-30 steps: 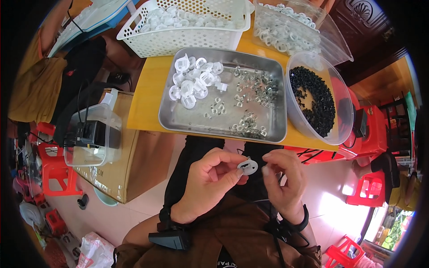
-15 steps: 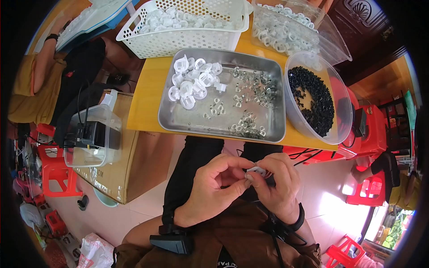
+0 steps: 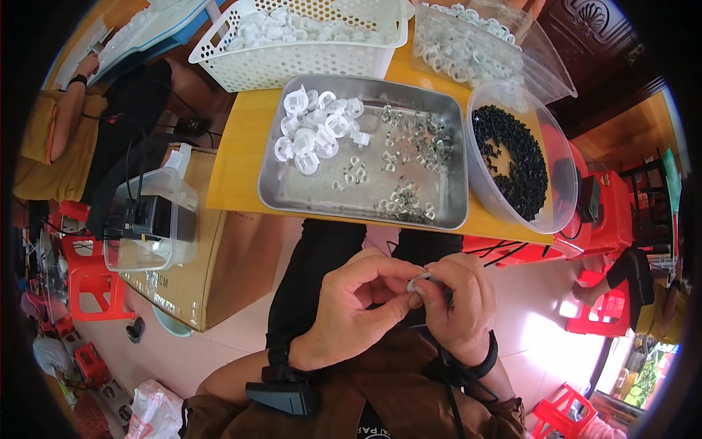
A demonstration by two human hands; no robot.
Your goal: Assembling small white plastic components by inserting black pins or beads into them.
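Observation:
Over my lap, in front of the table edge, both hands meet on one small white plastic ring-shaped part (image 3: 420,282). My left hand (image 3: 357,304) pinches its left side between thumb and fingertips. From the other side my right hand (image 3: 459,296) grips it with thumb and curled fingers, which cover much of it. Beyond the hands lies a metal tray (image 3: 322,208) on the table. White round plastic parts (image 3: 316,132) are heaped at its left; small clear pieces (image 3: 406,201) lie scattered over its middle and right.
A round clear tub (image 3: 567,175) of small black pieces (image 3: 523,161) stands right of the tray. Behind are a white perforated basket (image 3: 307,67) and a clear bin (image 3: 475,55), both holding white parts. A cardboard box (image 3: 212,271) stands left. Another person's arm (image 3: 69,117) shows far left.
The white part has turned between my fingers, now showing more edge-on with its ring opening visible. Both hands stay almost in place. The other person's hand at far left has shifted slightly.

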